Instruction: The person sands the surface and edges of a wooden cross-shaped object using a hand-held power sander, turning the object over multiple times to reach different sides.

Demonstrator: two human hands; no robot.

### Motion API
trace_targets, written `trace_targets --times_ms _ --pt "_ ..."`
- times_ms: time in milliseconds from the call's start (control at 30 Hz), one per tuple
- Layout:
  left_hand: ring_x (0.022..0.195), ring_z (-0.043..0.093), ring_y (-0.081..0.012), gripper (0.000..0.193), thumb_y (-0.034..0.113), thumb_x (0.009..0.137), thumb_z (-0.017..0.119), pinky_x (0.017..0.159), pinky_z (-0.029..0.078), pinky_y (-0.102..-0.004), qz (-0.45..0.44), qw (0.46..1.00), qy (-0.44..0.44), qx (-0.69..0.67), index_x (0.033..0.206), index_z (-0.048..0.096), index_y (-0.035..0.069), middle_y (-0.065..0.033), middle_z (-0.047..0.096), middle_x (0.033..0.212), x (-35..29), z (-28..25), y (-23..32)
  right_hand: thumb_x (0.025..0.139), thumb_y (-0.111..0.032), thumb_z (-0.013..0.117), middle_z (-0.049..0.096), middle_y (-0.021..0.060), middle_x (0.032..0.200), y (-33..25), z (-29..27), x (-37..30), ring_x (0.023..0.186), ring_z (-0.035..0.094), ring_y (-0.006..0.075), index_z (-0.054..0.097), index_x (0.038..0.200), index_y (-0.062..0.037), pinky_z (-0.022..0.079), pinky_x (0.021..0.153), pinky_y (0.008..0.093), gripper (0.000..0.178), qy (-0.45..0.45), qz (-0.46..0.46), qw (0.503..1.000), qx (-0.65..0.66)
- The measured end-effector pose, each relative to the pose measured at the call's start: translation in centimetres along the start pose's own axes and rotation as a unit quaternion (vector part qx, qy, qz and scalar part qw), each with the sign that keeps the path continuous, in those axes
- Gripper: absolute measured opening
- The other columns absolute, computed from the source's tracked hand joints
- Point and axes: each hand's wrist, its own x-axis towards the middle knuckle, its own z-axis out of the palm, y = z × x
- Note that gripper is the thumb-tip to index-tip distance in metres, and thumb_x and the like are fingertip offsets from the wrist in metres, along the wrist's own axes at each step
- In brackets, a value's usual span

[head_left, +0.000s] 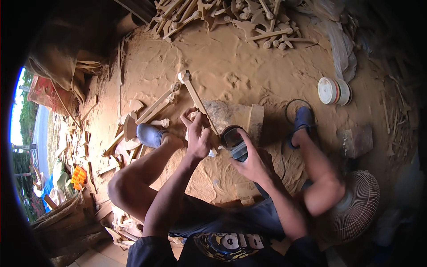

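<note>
Long pale bar point(195, 95) is held at the centre of the frame, slanted from a knobbed upper end down toward a dark hand tool point(234, 141). At the upper right, a white tub point(328, 91) with a reddish band is seen by its round end; its contents are hidden. Above it, a crumpled, translucent plastic bag point(342, 53) is draped; what it contains cannot be told. The ground point(151, 66) is coated in fine, rippled tan dust, and knobbed rods and curved flat shapes are heaped in a pile point(262, 29) along the top edge. The bar is gripped by the left hand point(198, 133), its fingers curled in around it. The tool, round and dark at its head, is clasped by the right hand point(254, 158), with the index finger laid along its side. Both forearms are angled up from the lower edge.
</note>
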Motion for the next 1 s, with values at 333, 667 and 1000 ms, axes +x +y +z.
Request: trace_targets --times_ms 333,667,1000 --pt "0.126 0.037 -0.0362 0.030 0.022 0.076 0.054 0.110 0.036 -0.0459 0.049 0.999 -0.004 0.012 0.098 0.057 0.001 -0.0199 0.047 0.110 -0.7 -0.4 -0.5 0.087 -0.024 0.081 0.068 0.0281 0.137 -1.6 -0.2 0.3 0.112 0.071 0.0499 0.038 0.165 -0.0169 0.059 0.093 0.0561 0.090 -0.025 0.010 0.999 -0.030" --pt "0.135 0.031 -0.0381 0.048 0.047 0.083 0.054 0.117 0.029 -0.0531 0.033 0.999 -0.012 -0.017 0.092 0.057 0.001 -0.0166 0.051 0.106 -1.3 0.0 0.5 0.085 -0.020 0.084 0.063 0.0230 0.148 -1.7 0.0 0.8 0.116 0.069 0.0490 0.036 0.165 -0.0101 0.059 0.095 0.0538 0.093 -0.029 -0.002 0.997 -0.069" --pt "0.137 0.030 -0.0384 0.049 0.049 0.084 0.054 0.117 0.031 -0.0519 0.036 0.999 -0.022 -0.011 0.091 0.057 0.000 -0.0202 0.050 0.112 -1.6 -0.1 0.7 0.085 -0.025 0.085 0.071 0.0239 0.132 -1.6 0.4 1.1 0.109 0.072 0.0485 0.038 0.164 -0.0155 0.060 0.090 0.0551 0.092 0.015 -0.030 0.997 -0.065"
